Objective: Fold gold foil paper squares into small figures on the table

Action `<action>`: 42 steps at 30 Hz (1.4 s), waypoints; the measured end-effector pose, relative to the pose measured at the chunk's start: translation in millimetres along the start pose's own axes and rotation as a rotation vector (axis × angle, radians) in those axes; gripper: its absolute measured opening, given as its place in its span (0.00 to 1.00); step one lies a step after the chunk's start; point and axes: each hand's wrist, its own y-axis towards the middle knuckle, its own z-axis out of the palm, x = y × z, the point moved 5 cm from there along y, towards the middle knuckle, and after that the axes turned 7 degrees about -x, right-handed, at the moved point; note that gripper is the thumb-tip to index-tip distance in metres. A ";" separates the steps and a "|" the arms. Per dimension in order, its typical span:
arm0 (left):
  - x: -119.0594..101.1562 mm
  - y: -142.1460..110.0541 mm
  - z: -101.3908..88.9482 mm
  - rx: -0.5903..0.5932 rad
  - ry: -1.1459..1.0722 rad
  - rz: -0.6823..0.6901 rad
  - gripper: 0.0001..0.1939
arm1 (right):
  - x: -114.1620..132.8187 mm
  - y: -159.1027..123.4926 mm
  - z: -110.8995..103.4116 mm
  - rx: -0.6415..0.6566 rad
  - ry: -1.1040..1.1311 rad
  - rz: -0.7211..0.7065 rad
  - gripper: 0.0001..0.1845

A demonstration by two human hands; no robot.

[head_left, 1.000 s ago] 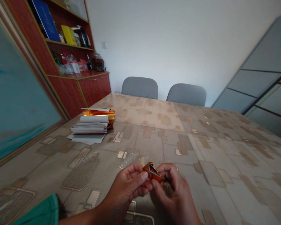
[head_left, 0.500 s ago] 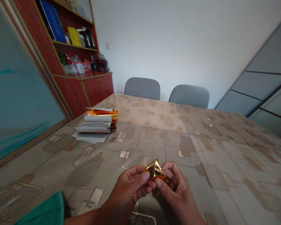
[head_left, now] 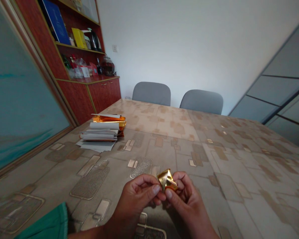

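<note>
- That little folded piece of gold foil paper (head_left: 166,180) looks super light and thin. I'd guess it's crisp enough to hold a crease, but it'd dent or tear easily, and the shiny face could be a bit slippery. Pinching it lightly by the folded edges seems safest, not squashing the point.
- It's a small, pointy, triangle-ish shape, gold on the outside with some orange showing low down. It's held up in the air above the table, near the person's middle.
- Grip-wise, both hands are closed on it. The left hand (head_left: 139,199) pinches from the left side, and the right hand (head_left: 186,202) comes in from the right, with its thumb (head_left: 168,194) up against the lower edge.
- Off to the left on the patterned tabletop (head_left: 204,146) is a loose stack of paper (head_left: 98,136), with orange-gold sheets (head_left: 109,119) curling on top.
- Behind that there's a red-brown wooden cabinet (head_left: 88,94) with a kettle (head_left: 93,41) on a shelf, plus two gray chairs (head_left: 151,93) (head_left: 201,101) at the far side of the table.
</note>
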 end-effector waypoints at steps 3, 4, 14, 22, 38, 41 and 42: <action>1.9 1.1 -2.8 -0.021 0.013 0.002 0.21 | 8.4 -3.2 -2.1 -0.062 -0.263 -0.166 0.12; 3.0 1.6 -3.5 -0.024 0.016 -0.001 0.21 | 12.7 -4.7 -2.0 -0.079 -0.372 -0.240 0.10; 5.2 5.4 -5.8 -0.038 0.009 0.025 0.22 | 25.9 -8.9 7.8 -0.083 -0.679 -0.456 0.06; 6.3 6.4 -7.3 -0.048 0.019 -0.005 0.23 | 22.0 -7.9 5.4 -0.095 -0.706 -0.449 0.06; 8.4 6.7 -5.3 -0.030 0.034 -0.013 0.23 | 20.5 -6.5 5.9 -0.089 -0.667 -0.439 0.06; 10.5 6.3 -4.1 0.021 0.067 -0.002 0.22 | 20.8 -8.1 9.4 -0.063 -0.687 -0.461 0.06; 10.5 5.8 -3.4 0.037 0.072 -0.002 0.22 | 20.9 -9.1 9.7 -0.051 -0.693 -0.457 0.06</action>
